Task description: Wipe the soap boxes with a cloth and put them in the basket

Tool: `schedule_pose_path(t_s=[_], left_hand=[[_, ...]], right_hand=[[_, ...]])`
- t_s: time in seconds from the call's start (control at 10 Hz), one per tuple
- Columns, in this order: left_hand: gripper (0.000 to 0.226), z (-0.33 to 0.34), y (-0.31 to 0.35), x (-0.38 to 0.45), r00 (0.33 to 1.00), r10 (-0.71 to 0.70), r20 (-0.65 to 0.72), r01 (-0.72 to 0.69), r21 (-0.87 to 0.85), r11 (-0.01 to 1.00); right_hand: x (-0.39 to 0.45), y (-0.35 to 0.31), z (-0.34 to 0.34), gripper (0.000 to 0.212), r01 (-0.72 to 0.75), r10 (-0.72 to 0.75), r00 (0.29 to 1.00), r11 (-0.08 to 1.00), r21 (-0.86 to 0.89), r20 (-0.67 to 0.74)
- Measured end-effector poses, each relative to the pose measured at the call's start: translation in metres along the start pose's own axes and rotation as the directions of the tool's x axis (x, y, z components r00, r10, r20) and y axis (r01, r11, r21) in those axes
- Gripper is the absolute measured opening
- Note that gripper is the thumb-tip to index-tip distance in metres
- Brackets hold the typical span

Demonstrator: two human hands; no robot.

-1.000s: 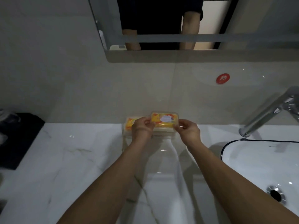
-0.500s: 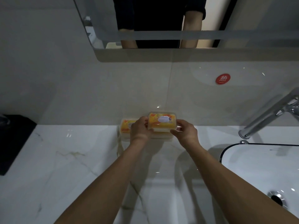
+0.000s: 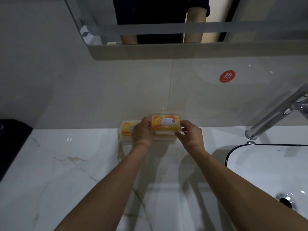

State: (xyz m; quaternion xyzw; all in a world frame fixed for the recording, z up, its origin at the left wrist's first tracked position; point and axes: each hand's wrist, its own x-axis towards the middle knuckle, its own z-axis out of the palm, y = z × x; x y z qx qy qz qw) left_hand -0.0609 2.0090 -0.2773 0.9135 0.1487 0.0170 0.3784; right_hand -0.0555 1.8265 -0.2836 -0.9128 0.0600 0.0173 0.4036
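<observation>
Clear soap box [image 3: 165, 122] — orange-yellow pack inside — both hands' grip.

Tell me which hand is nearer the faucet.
Right. The right hand grips the soap box on the side toward the faucet; the left hand grips its far end, farther away.

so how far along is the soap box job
Nothing looks finished: no cloth or basket is in view. In hand: the left hand and right hand hold the top soap box by its ends. Left: a second soap box waits by the wall; wiping and basketing remain.
</observation>
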Motion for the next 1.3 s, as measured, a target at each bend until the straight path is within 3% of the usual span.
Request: schedule_pose_path(t_s=[0.2,0.5,0.9,1.1,1.2,1.3], left_hand=[[0.046,0.0,-0.001,0.004,0.998,0.069,0.016,-0.07,0.331,0.941],[0.033,-0.002,0.001,0.007,0.992,0.127,-0.006,-0.115,0.374,0.92],[0.035,-0.006,-0.004,0.008,0.996,0.084,-0.006,-0.075,0.376,0.924],[0.029,-0.028,0.006,-0.007,0.988,0.152,0.013,-0.144,0.413,0.899],[0.034,-0.053,0.022,-0.017,0.966,0.259,-0.015,-0.231,0.408,0.883],[0.04,-0.08,0.041,-0.03,0.961,0.276,-0.004,-0.251,0.405,0.879]], right_hand=[[0.003,0.003,-0.001,0.029,0.057,-0.06,0.998,0.982,-0.182,-0.012],[0.002,0.004,-0.001,0.024,0.074,-0.077,0.997,0.972,-0.221,-0.004],[0.0,-0.004,0.008,0.031,0.043,-0.041,0.999,0.982,-0.184,0.013],[-0.018,-0.016,-0.011,0.046,0.028,-0.024,1.0,0.971,-0.237,0.018],[-0.032,-0.03,-0.032,0.048,0.05,-0.054,0.998,0.973,-0.225,-0.014],[-0.052,-0.049,-0.054,0.048,0.028,-0.04,0.998,0.963,-0.268,-0.038]])
